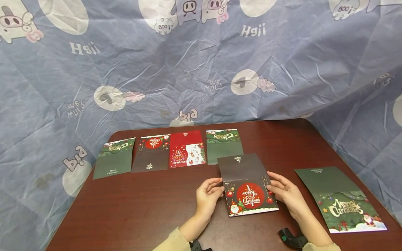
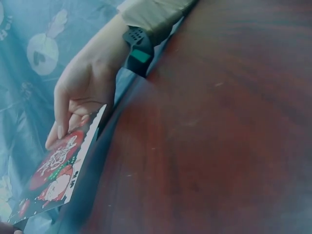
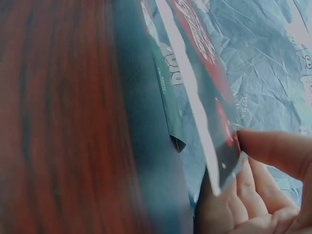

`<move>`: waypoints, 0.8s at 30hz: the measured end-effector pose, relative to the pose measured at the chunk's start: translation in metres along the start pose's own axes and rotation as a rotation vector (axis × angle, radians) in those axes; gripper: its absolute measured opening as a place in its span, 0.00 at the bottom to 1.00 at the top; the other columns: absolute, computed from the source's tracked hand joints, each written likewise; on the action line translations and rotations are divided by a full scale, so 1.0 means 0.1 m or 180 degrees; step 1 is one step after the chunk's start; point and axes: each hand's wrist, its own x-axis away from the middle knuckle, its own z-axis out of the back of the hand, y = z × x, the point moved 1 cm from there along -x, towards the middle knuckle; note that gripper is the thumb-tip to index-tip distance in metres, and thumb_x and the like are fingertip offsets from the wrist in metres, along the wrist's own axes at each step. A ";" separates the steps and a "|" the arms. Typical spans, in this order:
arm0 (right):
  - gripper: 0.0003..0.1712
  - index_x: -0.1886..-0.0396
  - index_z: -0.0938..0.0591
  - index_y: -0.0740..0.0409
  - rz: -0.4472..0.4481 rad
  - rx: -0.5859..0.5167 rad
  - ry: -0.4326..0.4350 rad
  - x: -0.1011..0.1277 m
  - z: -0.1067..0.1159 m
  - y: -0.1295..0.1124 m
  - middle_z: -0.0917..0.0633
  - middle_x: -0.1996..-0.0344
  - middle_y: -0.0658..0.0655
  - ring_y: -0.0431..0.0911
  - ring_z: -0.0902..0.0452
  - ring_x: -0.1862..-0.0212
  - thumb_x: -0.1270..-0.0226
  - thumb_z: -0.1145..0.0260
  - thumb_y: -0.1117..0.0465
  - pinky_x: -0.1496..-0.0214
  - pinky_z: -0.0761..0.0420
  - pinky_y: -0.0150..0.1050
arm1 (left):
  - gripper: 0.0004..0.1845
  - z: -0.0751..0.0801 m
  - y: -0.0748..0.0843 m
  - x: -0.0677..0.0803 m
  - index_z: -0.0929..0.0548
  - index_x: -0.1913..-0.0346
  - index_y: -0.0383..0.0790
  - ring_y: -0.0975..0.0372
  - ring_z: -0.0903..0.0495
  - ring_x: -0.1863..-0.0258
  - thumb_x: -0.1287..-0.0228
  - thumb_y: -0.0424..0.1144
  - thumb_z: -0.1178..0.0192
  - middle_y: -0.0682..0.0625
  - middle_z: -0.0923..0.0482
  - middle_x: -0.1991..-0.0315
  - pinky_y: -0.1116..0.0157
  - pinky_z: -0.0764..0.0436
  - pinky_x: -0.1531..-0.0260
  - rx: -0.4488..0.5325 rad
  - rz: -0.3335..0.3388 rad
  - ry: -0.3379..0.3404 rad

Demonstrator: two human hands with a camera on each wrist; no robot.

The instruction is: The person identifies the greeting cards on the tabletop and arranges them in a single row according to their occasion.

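Between both hands is an unfolded black Christmas card (image 1: 248, 186) with a red circle and white lettering on its near half. My left hand (image 1: 208, 195) pinches its left edge, my right hand (image 1: 287, 193) its right edge. In the left wrist view the card (image 2: 56, 168) is tilted above the table, with the right hand (image 2: 85, 92) at its far side. The right wrist view shows the right thumb on the front of the card (image 3: 209, 97) and the fingers behind it. The left hand's fingertips are only partly seen in its own wrist view.
At the right lies an open green card (image 1: 343, 202). Along the back of the dark red table (image 1: 141, 209) lie a green card (image 1: 114, 158), a black card (image 1: 150, 153), a red card (image 1: 186, 150) and another green card (image 1: 223, 146). A patterned blue cloth (image 1: 188, 69) hangs behind.
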 end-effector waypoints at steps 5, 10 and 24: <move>0.30 0.36 0.30 0.55 -0.0067 0.0123 0.0205 -0.03 0.01 -0.05 0.17 0.66 0.40 0.35 0.21 0.68 0.38 0.33 0.61 0.70 0.24 0.32 | 0.15 -0.05 0.00 -0.08 0.23 0.55 0.21 0.66 0.20 0.72 0.49 0.18 0.39 0.30 0.22 0.54 0.72 0.21 0.73 0.0006 0.0036 0.0053; 0.30 0.36 0.30 0.55 -0.0011 0.0164 0.0254 -0.08 0.04 -0.07 0.18 0.66 0.39 0.34 0.22 0.68 0.38 0.34 0.61 0.70 0.25 0.31 | 0.15 -0.12 -0.02 -0.16 0.22 0.57 0.21 0.66 0.20 0.73 0.50 0.17 0.39 0.31 0.21 0.55 0.73 0.22 0.75 -0.0067 0.0025 0.0118; 0.31 0.34 0.34 0.56 0.0219 0.0188 0.0105 -0.23 0.17 -0.26 0.18 0.65 0.37 0.33 0.22 0.66 0.35 0.37 0.63 0.70 0.24 0.31 | 0.14 -0.35 0.35 -0.38 0.23 0.57 0.17 0.56 0.19 0.72 0.50 0.15 0.43 0.28 0.22 0.56 0.72 0.23 0.75 -0.0216 0.0050 0.0043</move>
